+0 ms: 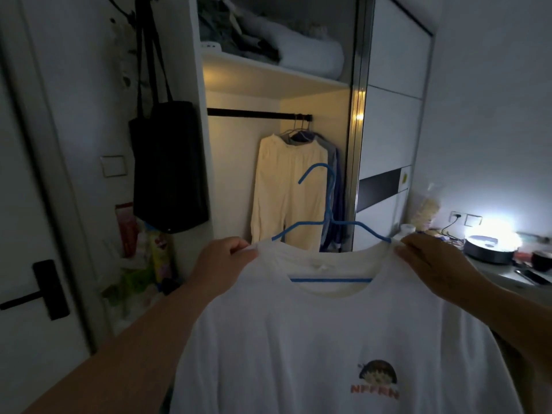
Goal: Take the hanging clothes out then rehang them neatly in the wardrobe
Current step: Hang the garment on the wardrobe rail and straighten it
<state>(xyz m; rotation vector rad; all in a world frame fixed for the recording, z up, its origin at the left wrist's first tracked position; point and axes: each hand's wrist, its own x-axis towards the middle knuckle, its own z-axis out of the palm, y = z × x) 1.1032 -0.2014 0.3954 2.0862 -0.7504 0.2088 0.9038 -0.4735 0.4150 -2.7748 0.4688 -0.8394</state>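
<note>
Dim bedroom, open wardrobe (pixel 277 85) lit warm inside, black rail (pixel 257 113) running 9-to-3 o'clock across the top of the hanging bay; a few garments (pixel 286 186) already bunched at the rail's 3 o'clock end, so the 9 o'clock stretch is bare. Black tote (pixel 168 165) hangs outside at approx 9 o'clock, lamp (pixel 490 243) glows on a desk at 3. White T-shirt (pixel 328 339) sits on a blue hanger (pixel 328 225), held up in front of the bay, below the rail. Left hand (pixel 224 261) pinches the shirt's shoulder seam, fingers curled on fabric; right hand (pixel 433 261) does the same on the other shoulder. Key relation: hook points to 12 o'clock, opening toward 9, shoulder bar lies parallel w/ the rail. Rail is up at 12 o'clock and further in from both hands, roughly equidistant. Likely next: lift, reach in, drop hook over.
</note>
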